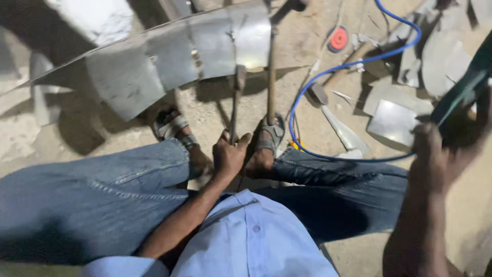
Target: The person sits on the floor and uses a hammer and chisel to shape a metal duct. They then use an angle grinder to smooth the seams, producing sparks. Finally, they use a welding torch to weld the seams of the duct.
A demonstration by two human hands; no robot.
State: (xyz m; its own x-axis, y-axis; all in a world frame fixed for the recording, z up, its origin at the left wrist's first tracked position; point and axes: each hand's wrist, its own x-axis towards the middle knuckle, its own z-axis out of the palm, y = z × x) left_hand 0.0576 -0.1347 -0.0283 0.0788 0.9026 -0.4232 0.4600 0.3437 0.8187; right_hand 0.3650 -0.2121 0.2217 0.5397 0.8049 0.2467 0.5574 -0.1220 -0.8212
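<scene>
My left hand (pixel 229 154) is closed tight around a thin metal tool (pixel 236 105), down between my two sandals | the tool's top end touches the bent metal sheet (pixel 169 56) | my right hand (pixel 443 149) grips a dark green power tool (pixel 464 90), blurry, out by my right knee | its blue cord (pixel 353 64) loops over the sandy floor (pixel 128 131)

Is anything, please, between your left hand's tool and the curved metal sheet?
Nothing visible. The left hand grips a thin tool whose tip already meets the sheet's lower edge. A wooden handle stands just beside it, not across its path.
</scene>
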